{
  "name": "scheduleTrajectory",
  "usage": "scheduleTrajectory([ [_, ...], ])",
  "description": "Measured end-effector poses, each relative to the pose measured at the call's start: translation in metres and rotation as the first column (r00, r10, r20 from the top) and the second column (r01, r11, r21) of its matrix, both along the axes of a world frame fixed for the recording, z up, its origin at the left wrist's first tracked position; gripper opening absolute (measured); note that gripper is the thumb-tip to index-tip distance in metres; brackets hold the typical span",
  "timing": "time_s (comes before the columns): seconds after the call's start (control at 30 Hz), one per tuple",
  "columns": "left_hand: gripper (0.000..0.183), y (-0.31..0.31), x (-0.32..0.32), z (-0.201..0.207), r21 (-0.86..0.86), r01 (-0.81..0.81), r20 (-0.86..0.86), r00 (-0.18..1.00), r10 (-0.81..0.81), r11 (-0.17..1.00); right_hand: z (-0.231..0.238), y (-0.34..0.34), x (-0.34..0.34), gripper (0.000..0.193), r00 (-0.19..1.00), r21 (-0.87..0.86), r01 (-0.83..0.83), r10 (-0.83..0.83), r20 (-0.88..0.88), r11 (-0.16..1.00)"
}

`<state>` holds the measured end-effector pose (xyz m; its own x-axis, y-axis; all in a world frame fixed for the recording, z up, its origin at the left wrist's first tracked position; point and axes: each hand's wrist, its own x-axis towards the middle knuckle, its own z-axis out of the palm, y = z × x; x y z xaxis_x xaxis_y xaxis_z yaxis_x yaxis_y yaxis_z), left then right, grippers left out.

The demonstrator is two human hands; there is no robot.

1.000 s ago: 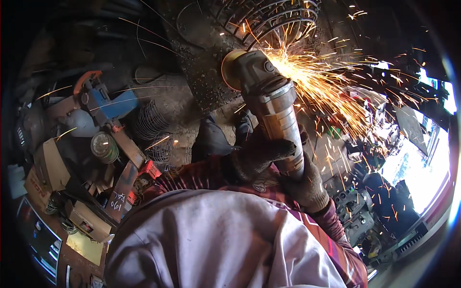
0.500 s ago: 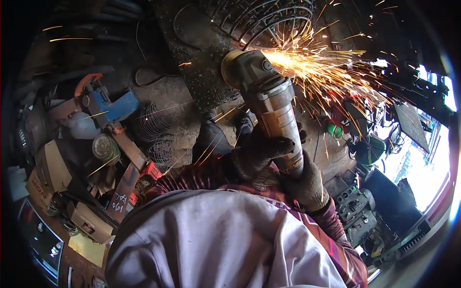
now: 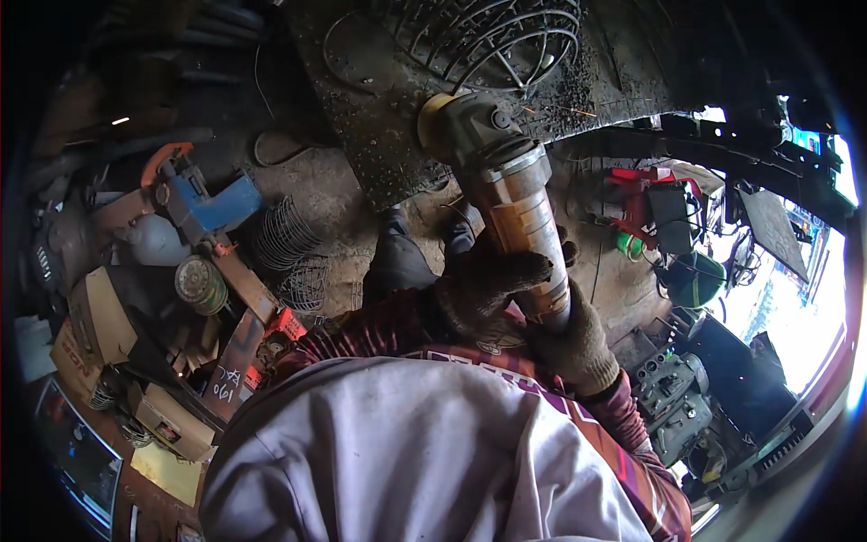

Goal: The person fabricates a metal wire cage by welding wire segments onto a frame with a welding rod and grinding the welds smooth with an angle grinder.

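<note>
An angle grinder (image 3: pixel 526 212) with a worn brown body slants up from my waist toward the metal work table (image 3: pixel 379 135). My left hand (image 3: pixel 483 294), in a dark glove, is wrapped around its body. Lower down, my right hand (image 3: pixel 578 348), in a knitted glove, grips its rear end. The grinder's disc (image 3: pixel 435 126) is at the table, right beside a round cage of bent metal rods (image 3: pixel 506 41). Whether the disc touches a rod is hard to see. Only a few faint sparks show near the grinder head.
Coiled wire rings (image 3: pixel 284 230) lie on the floor left of my shoes (image 3: pixel 402 248). A blue and orange machine (image 3: pixel 212 199) and cardboard boxes (image 3: pixel 108 312) stand at the left. On the right are a red chair (image 3: pixel 632 199), a green bucket (image 3: pixel 694 280) and a grey engine-like block (image 3: pixel 673 406).
The large spray of sparks to the right has died away, so the table edge and red chair now show. Both hands and the grinder have hardly moved.
</note>
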<state>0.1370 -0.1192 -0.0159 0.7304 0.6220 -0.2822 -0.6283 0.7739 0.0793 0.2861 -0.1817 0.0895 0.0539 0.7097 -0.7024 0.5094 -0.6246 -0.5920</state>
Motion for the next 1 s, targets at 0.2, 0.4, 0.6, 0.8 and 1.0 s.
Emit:
scheduleTrajectory([
  [0.2,0.094,-0.009,-0.008,0.003,0.107,-0.003,-0.023,1.0,0.006,0.994,0.008,-0.004,0.005,0.072,0.995,0.018,-0.092,0.092,0.028,0.996],
  [0.4,0.086,0.006,0.004,0.021,0.242,-0.019,-0.172,0.983,0.062,0.97,0.009,-0.023,0.009,0.075,0.94,0.089,0.287,-0.263,-0.215,0.954],
  [0.6,0.068,0.032,0.038,0.056,0.572,-0.017,-0.319,0.917,0.241,0.82,-0.014,-0.04,0.031,0.074,0.939,0.439,0.335,-0.257,-0.228,0.834],
  [0.8,0.071,0.048,0.079,0.051,0.427,-0.072,0.027,0.997,0.067,0.901,-0.002,-0.022,0.073,0.088,0.659,-0.027,0.427,-0.331,-0.675,0.904],
  [1.0,0.058,0.061,0.132,0.027,0.589,-0.021,-0.459,0.814,0.356,0.808,0.0,-0.008,0.08,0.084,0.944,0.473,0.031,-0.181,0.275,0.881],
])
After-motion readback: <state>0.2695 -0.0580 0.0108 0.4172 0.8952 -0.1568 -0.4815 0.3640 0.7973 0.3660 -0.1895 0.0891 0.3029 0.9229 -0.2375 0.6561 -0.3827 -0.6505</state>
